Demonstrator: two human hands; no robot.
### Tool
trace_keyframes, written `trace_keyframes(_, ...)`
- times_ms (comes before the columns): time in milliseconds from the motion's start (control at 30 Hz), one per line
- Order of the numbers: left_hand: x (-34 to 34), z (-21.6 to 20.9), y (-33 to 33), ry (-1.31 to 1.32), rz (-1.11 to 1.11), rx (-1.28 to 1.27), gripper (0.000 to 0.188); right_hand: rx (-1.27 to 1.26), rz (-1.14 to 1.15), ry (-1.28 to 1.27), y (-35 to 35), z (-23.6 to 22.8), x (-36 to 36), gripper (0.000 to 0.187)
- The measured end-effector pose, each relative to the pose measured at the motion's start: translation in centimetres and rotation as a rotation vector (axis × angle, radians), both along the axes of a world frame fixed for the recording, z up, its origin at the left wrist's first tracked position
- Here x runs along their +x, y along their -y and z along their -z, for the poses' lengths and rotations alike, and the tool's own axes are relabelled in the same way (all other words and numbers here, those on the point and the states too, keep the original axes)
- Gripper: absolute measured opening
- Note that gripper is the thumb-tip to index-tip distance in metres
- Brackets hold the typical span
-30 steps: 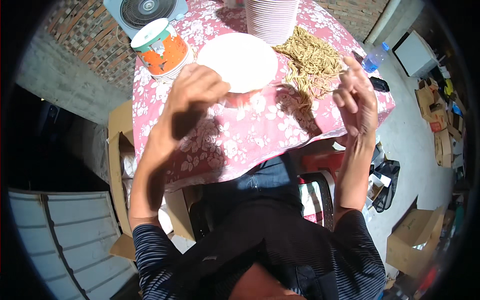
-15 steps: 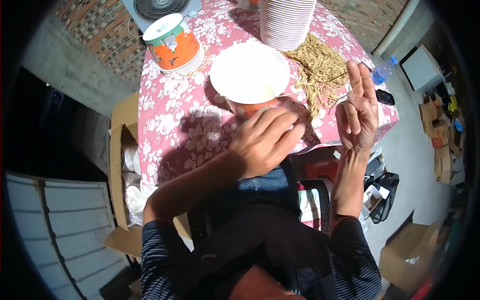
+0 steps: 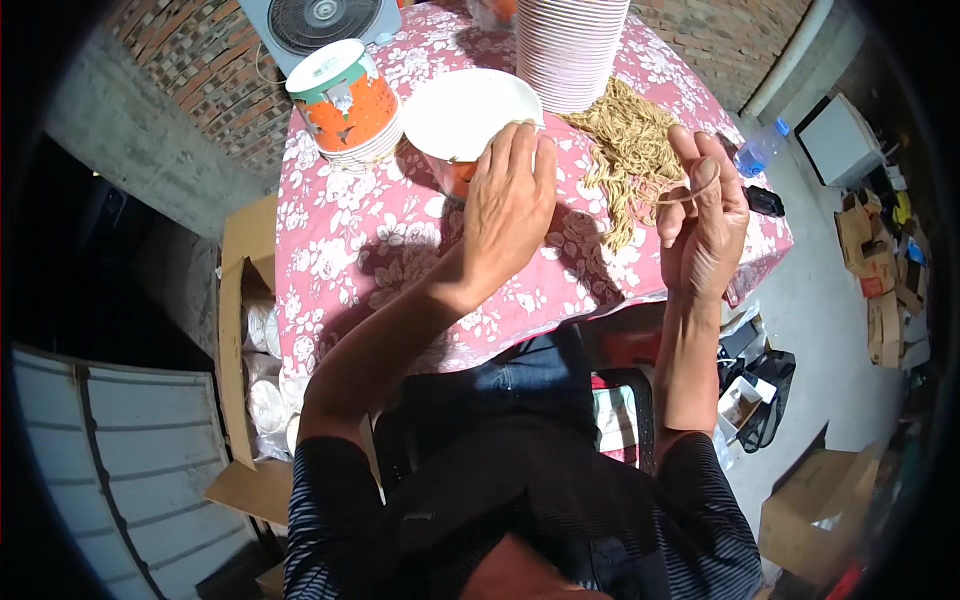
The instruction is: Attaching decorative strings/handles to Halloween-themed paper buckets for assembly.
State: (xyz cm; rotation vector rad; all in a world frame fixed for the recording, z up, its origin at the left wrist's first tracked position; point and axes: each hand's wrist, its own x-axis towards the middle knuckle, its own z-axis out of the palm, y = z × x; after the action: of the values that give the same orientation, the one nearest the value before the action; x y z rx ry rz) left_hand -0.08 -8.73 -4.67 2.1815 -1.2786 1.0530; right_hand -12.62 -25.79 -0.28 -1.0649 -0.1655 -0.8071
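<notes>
A wide white paper bucket (image 3: 470, 112) with an orange outer wall stands in front of me on the table. My left hand (image 3: 510, 205) is closed at its near right side, fingertips at the rim; the thumb is hidden. To the right, my right hand (image 3: 706, 220) is raised, palm toward me, with its fingers bent. A thin strand of cord (image 3: 690, 198) loops across those fingers, which are closed on it. Just beyond lies a tangled heap of tan cord (image 3: 632, 135).
Behind the bucket rises a tall stack of white buckets (image 3: 568, 50). An orange and green bucket stack (image 3: 345, 105) stands at the left, near a fan (image 3: 310, 20). A bottle (image 3: 760, 148) and a black object (image 3: 766, 201) lie at the right edge. A floral tablecloth (image 3: 330, 260) covers the table.
The bucket has shifted left and away from me. My left hand has straightened and moved up to its rim. My right hand's raised fingers have bent inward round the strand.
</notes>
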Motion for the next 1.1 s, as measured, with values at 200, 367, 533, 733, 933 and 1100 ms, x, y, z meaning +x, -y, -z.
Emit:
trace_keyframes(200,4.3,0.5,-1.7,-0.038,0.011,0.163,0.036,-0.034,0.115,0.023,2.8,-2.3,0.9,0.037)
trace_keyframes(367,6.2,-4.7,-9.2,-0.154,0.521,0.212,0.035,0.085,0.014,-0.059,6.8,-2.9,3.7,0.028)
trace_keyframes(533,6.9,-7.7,-14.7,-0.428,0.366,0.448,0.034,0.44,-0.238,-0.025,9.1,-0.4,5.8,0.022)
trace_keyframes(733,6.3,-6.4,-17.0,-0.367,0.269,0.448,0.032,0.53,-0.247,-0.066,9.2,1.3,6.7,0.028)
trace_keyframes(933,3.2,-4.4,-15.4,-0.514,0.432,0.232,0.026,0.332,0.004,-0.153,11.7,2.9,4.7,0.027)
trace_keyframes(1100,1.2,-3.4,-13.9,-0.431,0.446,0.212,0.04,-0.054,0.169,-0.373,7.5,1.8,2.0,0.033)
